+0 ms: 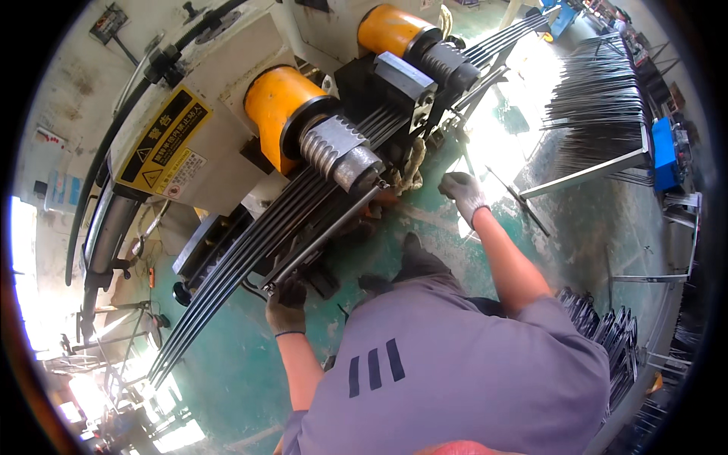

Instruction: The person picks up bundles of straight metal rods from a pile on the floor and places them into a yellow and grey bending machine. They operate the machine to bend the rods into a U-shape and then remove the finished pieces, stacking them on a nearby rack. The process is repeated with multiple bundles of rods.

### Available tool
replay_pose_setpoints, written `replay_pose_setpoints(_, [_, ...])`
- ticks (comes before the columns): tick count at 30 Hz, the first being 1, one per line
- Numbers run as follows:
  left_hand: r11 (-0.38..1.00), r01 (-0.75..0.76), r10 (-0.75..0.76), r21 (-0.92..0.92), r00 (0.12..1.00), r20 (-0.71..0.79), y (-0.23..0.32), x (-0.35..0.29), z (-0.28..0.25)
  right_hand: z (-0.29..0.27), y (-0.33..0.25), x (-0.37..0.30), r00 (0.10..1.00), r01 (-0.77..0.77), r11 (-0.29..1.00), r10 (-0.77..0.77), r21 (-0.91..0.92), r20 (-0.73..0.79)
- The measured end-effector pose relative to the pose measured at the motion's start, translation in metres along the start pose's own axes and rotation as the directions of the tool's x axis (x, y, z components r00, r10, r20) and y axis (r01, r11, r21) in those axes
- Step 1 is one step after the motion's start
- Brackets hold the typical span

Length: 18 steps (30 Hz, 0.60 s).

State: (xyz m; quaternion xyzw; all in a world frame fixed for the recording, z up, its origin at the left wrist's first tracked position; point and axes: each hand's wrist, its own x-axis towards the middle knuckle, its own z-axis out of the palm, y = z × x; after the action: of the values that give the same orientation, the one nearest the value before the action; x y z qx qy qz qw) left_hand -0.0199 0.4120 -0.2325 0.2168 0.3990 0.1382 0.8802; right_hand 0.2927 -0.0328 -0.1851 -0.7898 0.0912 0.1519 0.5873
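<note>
My left hand (287,307), in a grey work glove with dark fingers, is at the near lower end of a metal bar (327,241) on the bending machine. Its fingers look closed, and what they grip is hidden. My right hand (464,196), also gloved, is held out over the floor to the right of the machine. Its fingers curl inward; whatever is inside them, if anything, does not show. Several long dark rods (250,235) run side by side through the machine, under a ribbed steel roller head (341,152) with an orange housing (284,114).
A second orange housing (398,32) sits farther along the machine. A yellow warning sign (164,140) marks its pale body. At the right, a rack (588,173) carries many thin bent rods. More bent rods (610,341) lie at lower right. The floor (227,371) is green.
</note>
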Motion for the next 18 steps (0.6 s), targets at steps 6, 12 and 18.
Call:
replay_pose_setpoints(6, [0.962, -0.251, 0.254, -0.112, 0.967, 0.013, 0.039, -0.039, 0.017, 0.035, -0.106, 0.018, 0.936, 0.348, 0.884, -0.307, 0.313, -0.173])
replay_pose_setpoints(12, [0.87, -0.492, 0.466, -0.029, 0.801, 0.377, 0.065, -0.071, 0.021, 0.049, -0.126, 0.049, 0.857, 0.419, 0.876, -0.468, -0.238, -0.216])
replay_pose_setpoints(18, [0.826, -0.468, 0.544, -0.315, 0.808, 0.226, 0.082, -0.117, 0.097, 0.046, -0.106, 0.097, 0.885, 0.458, 0.889, -0.458, 0.02, 0.081])
